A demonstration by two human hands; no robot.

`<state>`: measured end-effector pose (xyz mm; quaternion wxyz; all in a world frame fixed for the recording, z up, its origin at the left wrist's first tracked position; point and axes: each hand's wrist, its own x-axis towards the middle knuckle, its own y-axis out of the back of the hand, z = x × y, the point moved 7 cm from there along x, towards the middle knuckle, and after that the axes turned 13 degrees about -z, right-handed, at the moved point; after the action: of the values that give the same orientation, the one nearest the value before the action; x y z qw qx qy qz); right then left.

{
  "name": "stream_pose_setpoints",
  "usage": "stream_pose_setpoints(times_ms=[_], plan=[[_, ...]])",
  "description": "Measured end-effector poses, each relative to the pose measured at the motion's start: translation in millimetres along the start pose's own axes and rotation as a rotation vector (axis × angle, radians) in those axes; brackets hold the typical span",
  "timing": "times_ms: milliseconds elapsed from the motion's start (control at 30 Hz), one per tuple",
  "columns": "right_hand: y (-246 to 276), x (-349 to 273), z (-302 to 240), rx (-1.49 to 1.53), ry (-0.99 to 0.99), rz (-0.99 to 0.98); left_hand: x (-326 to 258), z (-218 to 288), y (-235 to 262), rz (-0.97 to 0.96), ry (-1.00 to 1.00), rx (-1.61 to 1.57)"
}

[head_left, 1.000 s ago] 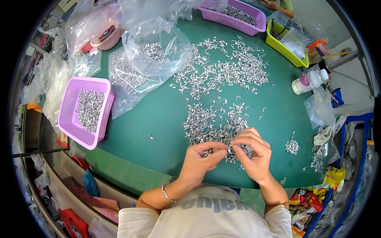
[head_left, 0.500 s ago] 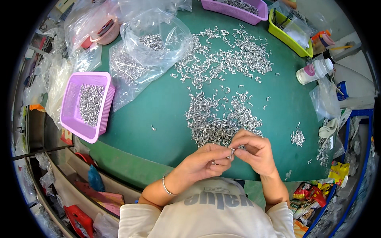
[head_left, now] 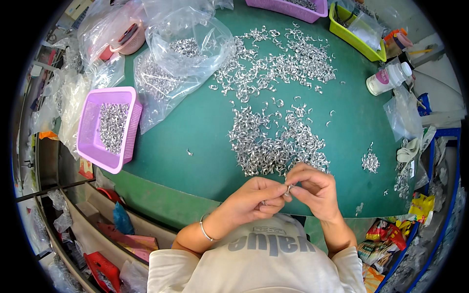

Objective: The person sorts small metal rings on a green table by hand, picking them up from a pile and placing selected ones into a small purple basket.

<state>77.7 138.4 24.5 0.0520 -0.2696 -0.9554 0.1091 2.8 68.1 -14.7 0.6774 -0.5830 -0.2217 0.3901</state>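
Observation:
Between my fingertips, close to the table's front edge, is a small curved silver metal piece (head_left: 288, 191). My left hand (head_left: 258, 198) pinches it from the left, with the other fingers curled under. From the right, my right hand (head_left: 315, 191) closes thumb and forefinger on the same piece. Just beyond my hands lies a dense pile of similar metal pieces (head_left: 266, 146), and a looser spread of them (head_left: 293, 63) covers the table farther back. A purple basket (head_left: 84, 124) at the left contains more of these pieces.
Clear plastic bags (head_left: 161, 110) with metal pieces lie beyond the basket. At the right are a small heap (head_left: 370, 162), a white bottle (head_left: 389, 78) and a plastic bag (head_left: 404, 117). A green basket (head_left: 359, 45) and another purple basket (head_left: 293, 13) line the far side of the green table (head_left: 195, 168).
The view has shifted slightly. Both hands stay together at the table's front edge, and the metal piece between the fingertips has turned a little.

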Motion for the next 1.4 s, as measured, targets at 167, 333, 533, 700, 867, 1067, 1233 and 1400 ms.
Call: stream_pose_setpoints(times_ms=[167, 333, 533, 700, 867, 1067, 1233, 1400], plan=[[7, -19, 21, 0.119, -0.100, 0.133, -19, 14, 14, 0.358, -0.269, 0.488], [3, -29, 42, 0.252, -0.235, 0.179, -23, 22, 9, 0.445, -0.402, 0.756], [-2, -35, 52, 0.394, -0.252, 0.238, -20, 9, 19, 0.473, -0.244, 0.484], [-3, -35, 53, 0.434, -0.207, 0.306, -18, 2, 21, 0.412, -0.211, 0.411], [-4, -31, 42, 0.291, -0.096, 0.301, -16, -5, 25, 0.399, -0.209, 0.328], [-4, -32, 33, 0.100, -0.042, 0.340, -12, -4, 19, 0.325, -0.242, 0.218], [-5, -31, 26, 0.006, -0.041, 0.346, -8, -8, 18, 0.197, -0.220, 0.090], [-5, -31, 23, -0.045, -0.022, 0.332, -8, -8, 17, 0.180, -0.235, 0.084]])
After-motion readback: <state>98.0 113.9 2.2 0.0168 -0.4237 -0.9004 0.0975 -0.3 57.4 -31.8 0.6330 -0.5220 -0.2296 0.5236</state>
